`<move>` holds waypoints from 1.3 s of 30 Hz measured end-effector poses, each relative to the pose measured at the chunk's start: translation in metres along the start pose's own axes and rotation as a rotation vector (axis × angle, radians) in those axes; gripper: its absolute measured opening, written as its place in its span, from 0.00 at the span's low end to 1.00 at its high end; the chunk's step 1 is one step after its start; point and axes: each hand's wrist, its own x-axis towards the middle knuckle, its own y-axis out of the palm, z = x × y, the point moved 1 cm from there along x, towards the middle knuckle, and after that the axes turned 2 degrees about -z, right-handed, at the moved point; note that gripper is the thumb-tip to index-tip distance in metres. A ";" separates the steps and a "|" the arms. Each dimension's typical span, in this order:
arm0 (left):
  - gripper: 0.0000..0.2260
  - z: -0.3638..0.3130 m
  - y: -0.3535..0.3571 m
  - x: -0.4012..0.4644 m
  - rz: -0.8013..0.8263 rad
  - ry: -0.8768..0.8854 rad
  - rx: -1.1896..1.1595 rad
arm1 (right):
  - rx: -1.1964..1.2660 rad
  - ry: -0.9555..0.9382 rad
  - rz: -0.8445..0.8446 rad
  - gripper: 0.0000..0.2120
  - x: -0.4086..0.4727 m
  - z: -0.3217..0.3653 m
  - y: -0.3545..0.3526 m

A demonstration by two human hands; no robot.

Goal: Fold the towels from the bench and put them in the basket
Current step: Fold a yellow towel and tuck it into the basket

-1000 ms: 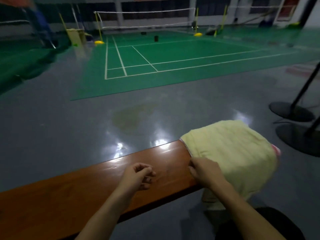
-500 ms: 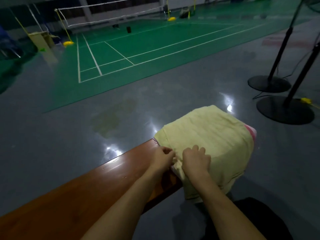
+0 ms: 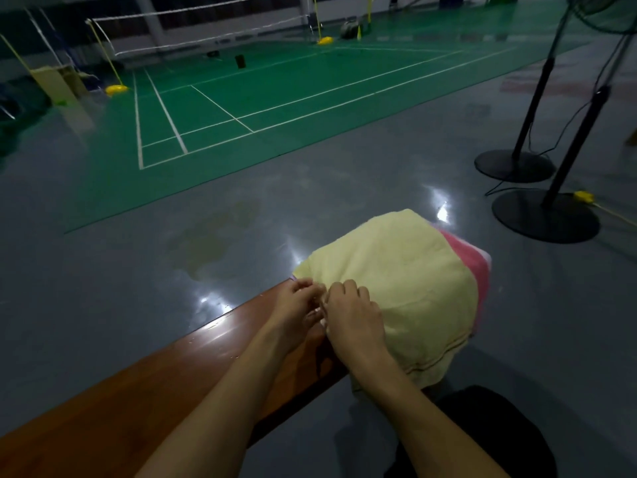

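Observation:
A pale yellow towel [image 3: 406,288] lies heaped over the right end of the brown wooden bench [image 3: 172,391] and hangs down its near side. A pink towel [image 3: 472,260] peeks out from under the yellow one at the right. My left hand [image 3: 296,312] and my right hand [image 3: 355,319] sit side by side at the yellow towel's left edge, fingers curled, pinching that edge. No basket is in view.
Two black fan stands [image 3: 544,215] with round bases and cords stand on the grey floor to the right. A green badminton court [image 3: 258,98] with a net lies beyond. My dark-clothed knee [image 3: 482,436] is at the bottom right.
My left hand came across from the bare bench to the towel's edge and now pinches it beside the right hand. The view swung slightly, showing more pink towel.

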 end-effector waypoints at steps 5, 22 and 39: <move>0.13 -0.013 -0.029 -0.019 -0.084 0.186 -0.127 | 0.233 -0.175 -0.033 0.17 -0.004 0.018 -0.002; 0.29 0.018 -0.266 -0.133 -0.460 0.192 -0.020 | 0.158 -0.407 0.365 0.24 -0.025 0.088 0.063; 0.11 0.078 -0.389 -0.202 -0.923 0.331 1.006 | -0.108 -0.565 0.662 0.42 -0.065 0.170 0.115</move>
